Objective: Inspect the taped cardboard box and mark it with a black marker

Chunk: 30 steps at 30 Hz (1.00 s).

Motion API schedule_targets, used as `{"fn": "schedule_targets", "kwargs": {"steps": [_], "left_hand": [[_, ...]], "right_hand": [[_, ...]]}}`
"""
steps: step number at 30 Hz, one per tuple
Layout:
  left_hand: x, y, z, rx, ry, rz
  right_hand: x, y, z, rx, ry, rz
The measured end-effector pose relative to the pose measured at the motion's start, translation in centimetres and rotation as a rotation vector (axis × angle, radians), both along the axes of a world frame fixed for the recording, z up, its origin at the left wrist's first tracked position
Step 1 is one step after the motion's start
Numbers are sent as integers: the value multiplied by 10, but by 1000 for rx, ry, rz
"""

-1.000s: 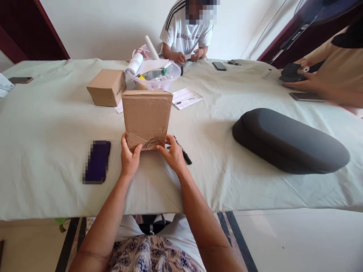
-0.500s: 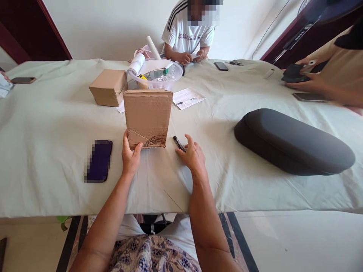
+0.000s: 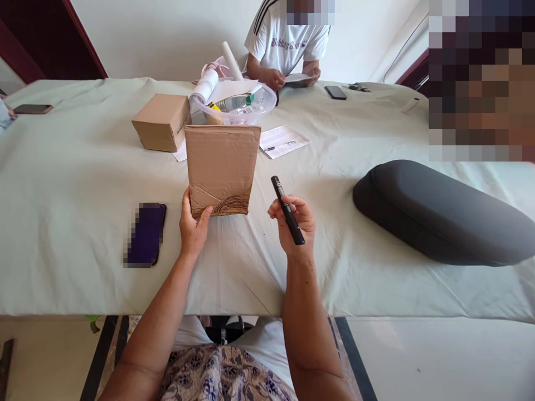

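Note:
My left hand (image 3: 195, 225) grips the lower left corner of a piece of brown cardboard (image 3: 221, 164), thumb on its near face. The cardboard is tilted up toward me, with creases and dark scribbled curved lines along its lower right edge. To the right of it, my right hand (image 3: 296, 223) holds a black marker pen (image 3: 287, 210) above the tablecloth, fingers closed round the middle of the pen. The marker slants, its upper end pointing away from me and to the left. It is apart from the cardboard.
A cardboard box (image 3: 161, 122) and a clear plastic basin (image 3: 267, 103) of odds and ends stand behind. Printed paper (image 3: 292, 142) with a pen lies near them. A phone (image 3: 146, 234) is at left, a large dark grey case (image 3: 443, 211) at right. A person (image 3: 288, 50) sits opposite holding paper.
My right hand has picked the marker up off the table and raised it. My left hand keeps the cardboard almost in place. The person opposite now holds a larger sheet.

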<state>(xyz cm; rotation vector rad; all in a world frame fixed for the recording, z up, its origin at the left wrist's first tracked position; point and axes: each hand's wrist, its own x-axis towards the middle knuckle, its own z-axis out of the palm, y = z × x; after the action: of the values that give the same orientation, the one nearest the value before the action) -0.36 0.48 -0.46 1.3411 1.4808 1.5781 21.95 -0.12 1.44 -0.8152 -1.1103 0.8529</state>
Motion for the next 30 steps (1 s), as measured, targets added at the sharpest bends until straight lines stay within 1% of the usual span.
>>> {"fn": "schedule_targets", "kwargs": {"steps": [4, 7, 10, 13, 16, 18, 19, 21, 24, 26, 28, 30], "left_hand": [[0, 0, -1, -22, -41, -20], [1, 0, -2, -30, -37, -15], [2, 0, -1, -36, -16, -3], [2, 0, -1, -31, -4, 0], [2, 0, -1, -11, 1, -9], [1, 1, -1, -5, -1, -20], [1, 1, -2, -4, 0, -23], [0, 1, -3, -3, 6, -19], [1, 2, -4, 11, 5, -26], [1, 3, -4, 10, 1, -28], [2, 3, -4, -2, 0, -23], [2, 4, -3, -12, 0, -19]], "right_hand": [[-21, -9, 4, 161, -132, -123], [-36, -19, 2, 308, -218, -186], [-47, -24, -1, 403, -396, -181], [-56, -23, 0, 443, -601, -146], [-62, -19, 3, 402, -731, -91], [-63, -17, 5, 336, -762, -65], [-62, -16, 5, 299, -759, -82], [-58, -15, 5, 226, -719, -199], [-49, -17, 4, 114, -646, -457], [-44, -18, 2, 62, -616, -554], [-42, -19, 1, 14, -620, -550], [-45, -18, 0, -41, -658, -456]]}}
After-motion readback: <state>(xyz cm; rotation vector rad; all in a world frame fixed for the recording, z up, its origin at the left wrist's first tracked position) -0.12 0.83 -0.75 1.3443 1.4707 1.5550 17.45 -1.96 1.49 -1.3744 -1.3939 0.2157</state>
